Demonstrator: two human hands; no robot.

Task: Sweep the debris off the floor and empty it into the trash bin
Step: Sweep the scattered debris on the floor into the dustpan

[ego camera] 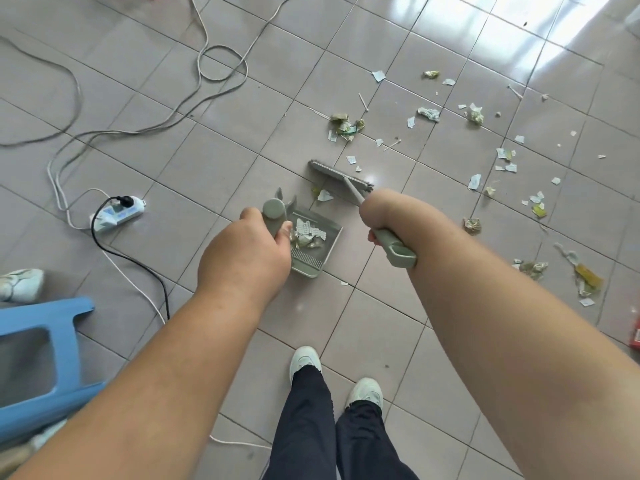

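My left hand (251, 252) grips the handle of a grey-green dustpan (320, 252) that rests on the tiled floor and holds several paper scraps. My right hand (375, 211) is closed around the handle of a matching broom (341, 176), whose brush head sits on the floor just beyond the pan. One white scrap (325, 195) lies between brush and pan. Torn paper and wrapper debris (346, 124) is scattered across the tiles ahead and to the right, with more debris (585, 277) at the right. No trash bin is in view.
A white power strip (119, 213) with a black plug and several cables (221, 60) lie on the floor to the left. A blue plastic stool (38, 355) stands at the lower left, with someone's shoe (20, 284) beside it. My own feet (304, 362) are below the pan.
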